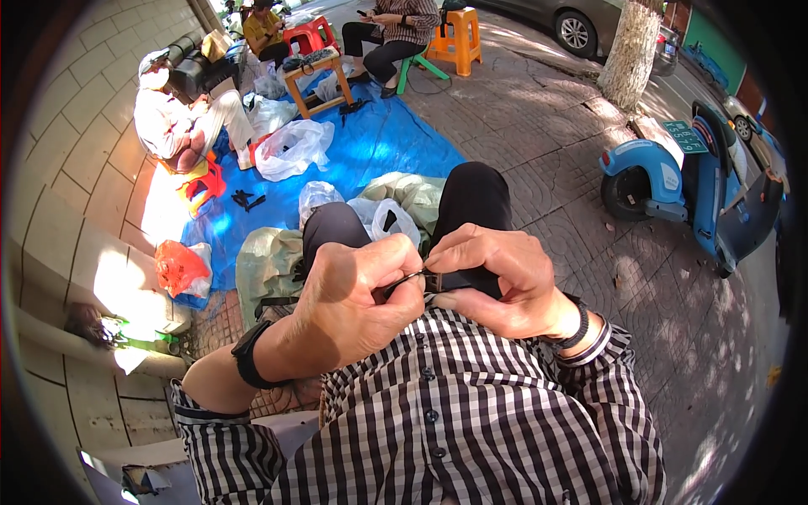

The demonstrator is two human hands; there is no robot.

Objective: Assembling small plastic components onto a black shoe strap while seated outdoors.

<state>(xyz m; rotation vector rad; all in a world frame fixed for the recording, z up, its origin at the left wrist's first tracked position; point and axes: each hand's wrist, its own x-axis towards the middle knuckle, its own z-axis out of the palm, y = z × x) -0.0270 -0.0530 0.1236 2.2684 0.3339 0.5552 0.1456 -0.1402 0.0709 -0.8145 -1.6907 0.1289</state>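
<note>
Both my hands meet in front of my lap. My left hand [362, 290] is closed in a pinch on a thin black strap-like piece [402, 284], which runs toward the other hand. My right hand [497, 282], thumb and forefinger curled in, grips the far end of it near a small dark part [433, 280]. The fingers cover much of the piece, and its exact kind cannot be made out. Just beyond my knees lies an open white plastic bag [391, 220] with something black inside.
A blue tarp [379, 143] spreads ahead, bearing plastic bags [295, 150] and black pieces [247, 200]. Several people sit around it, one [181, 126] at the left wall. Red and orange stools [457, 40] stand at the back. A blue scooter [673, 181] and tree trunk [631, 55] are right.
</note>
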